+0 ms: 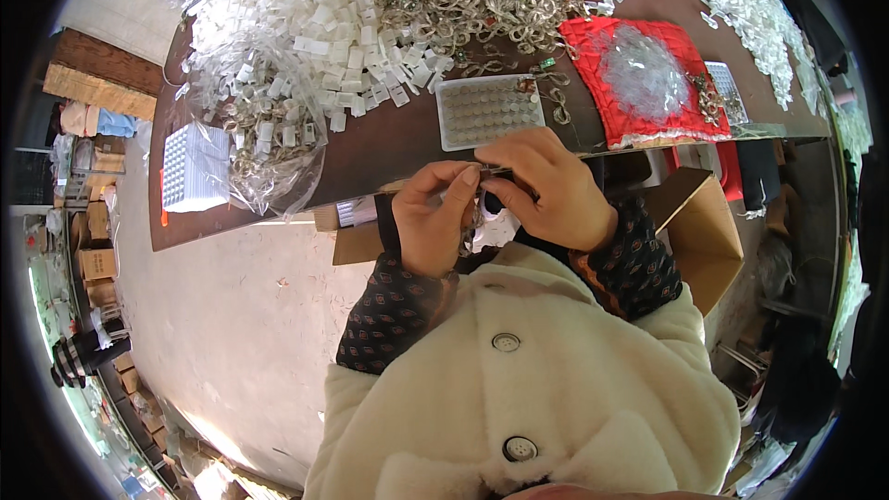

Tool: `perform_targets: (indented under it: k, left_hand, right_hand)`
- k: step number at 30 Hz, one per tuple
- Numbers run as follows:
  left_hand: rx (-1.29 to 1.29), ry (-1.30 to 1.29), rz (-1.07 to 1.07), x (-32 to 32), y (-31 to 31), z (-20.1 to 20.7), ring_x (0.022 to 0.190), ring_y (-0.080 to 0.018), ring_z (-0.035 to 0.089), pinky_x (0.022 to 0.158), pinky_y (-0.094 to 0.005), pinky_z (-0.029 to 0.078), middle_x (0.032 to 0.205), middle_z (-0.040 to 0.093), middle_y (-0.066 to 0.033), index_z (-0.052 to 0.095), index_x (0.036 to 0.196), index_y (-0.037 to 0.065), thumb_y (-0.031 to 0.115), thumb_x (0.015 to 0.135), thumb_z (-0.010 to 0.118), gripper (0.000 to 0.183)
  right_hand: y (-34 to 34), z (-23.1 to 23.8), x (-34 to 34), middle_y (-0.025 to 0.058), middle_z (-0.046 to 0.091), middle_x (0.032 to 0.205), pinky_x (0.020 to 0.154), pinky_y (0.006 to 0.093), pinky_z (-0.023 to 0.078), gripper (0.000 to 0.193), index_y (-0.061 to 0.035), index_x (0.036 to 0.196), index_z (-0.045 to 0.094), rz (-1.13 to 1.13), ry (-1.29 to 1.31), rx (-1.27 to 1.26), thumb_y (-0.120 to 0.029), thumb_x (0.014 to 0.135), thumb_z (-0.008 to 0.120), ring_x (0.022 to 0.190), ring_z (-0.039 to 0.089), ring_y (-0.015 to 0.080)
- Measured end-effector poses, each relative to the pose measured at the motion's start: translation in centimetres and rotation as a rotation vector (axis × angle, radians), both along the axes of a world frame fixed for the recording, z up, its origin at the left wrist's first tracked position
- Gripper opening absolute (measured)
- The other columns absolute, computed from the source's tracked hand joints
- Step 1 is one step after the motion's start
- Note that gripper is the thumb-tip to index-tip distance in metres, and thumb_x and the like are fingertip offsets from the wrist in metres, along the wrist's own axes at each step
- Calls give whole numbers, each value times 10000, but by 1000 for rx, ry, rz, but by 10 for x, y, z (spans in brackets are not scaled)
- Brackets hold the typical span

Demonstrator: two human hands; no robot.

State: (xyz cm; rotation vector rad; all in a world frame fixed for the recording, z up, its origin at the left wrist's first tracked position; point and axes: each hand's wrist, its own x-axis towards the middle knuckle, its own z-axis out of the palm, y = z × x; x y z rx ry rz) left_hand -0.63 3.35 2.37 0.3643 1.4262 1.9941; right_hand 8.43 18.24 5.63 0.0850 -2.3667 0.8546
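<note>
My left hand (432, 213) and my right hand (548, 193) meet just over the table's front edge. Both are closed in a pinch, fingertip to fingertip, on one small dark part. Clear-coated wire (474, 222) seems to hang from it beside my left fingers; the part itself is mostly covered. Right beyond my fingertips lies a white tray (447, 136) holding rows of small round pieces. Behind that tray spreads a heap of coiled wires (482, 0), some with small green boards.
White plastic casings (324, 37) are piled at the back left, beside a clear bag (306, 162) of parts and a stack of white trays (196, 167). A red cloth (593, 74) bears clear plastic pieces (644, 74). Cardboard box (708, 231) stands below the table (370, 153) edge.
</note>
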Motion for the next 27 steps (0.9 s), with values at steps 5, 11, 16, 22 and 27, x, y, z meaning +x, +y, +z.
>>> perform_targets:
  k: [5,11,16,22,27]
  left_hand:
    - [-66,1,46,-10,1,5,622,-45,520,546,-198,399,802,645,2,703,999,15,110,931,705,117]
    - [-526,1130,147,-100,22,-1,760,-249,669,690,-368,529,906,683,-108,711,1022,83,63,847,694,177]
    - [-864,1393,-15,-131,46,-21,807,-331,654,696,-423,512,917,622,-100,693,1042,163,76,867,649,201]
    - [-563,1354,91,-133,32,-10,796,-336,668,666,-389,523,928,660,-109,690,1009,127,68,891,640,141]
    - [-285,915,147,-101,5,16,732,-130,636,615,-271,481,847,676,-63,669,1005,7,9,879,697,129]
  right_hand:
    - [-5,-11,-6,123,654,934,731,357,540,254,-23,1030,690,-57,122,56,73,796,708,827,637,301]
    - [0,-13,0,119,657,943,710,340,542,184,-28,1005,665,-165,57,-312,67,847,671,809,658,297]
    - [5,-15,4,117,662,933,710,333,537,175,-23,1002,662,-179,79,-302,66,851,663,806,659,293]
    - [13,-20,12,114,681,948,694,272,535,141,14,1020,667,-160,-24,-396,71,894,642,816,679,184]
    - [1,-19,2,94,693,980,673,228,553,128,18,1104,613,-76,-64,-937,-6,983,580,820,674,108]
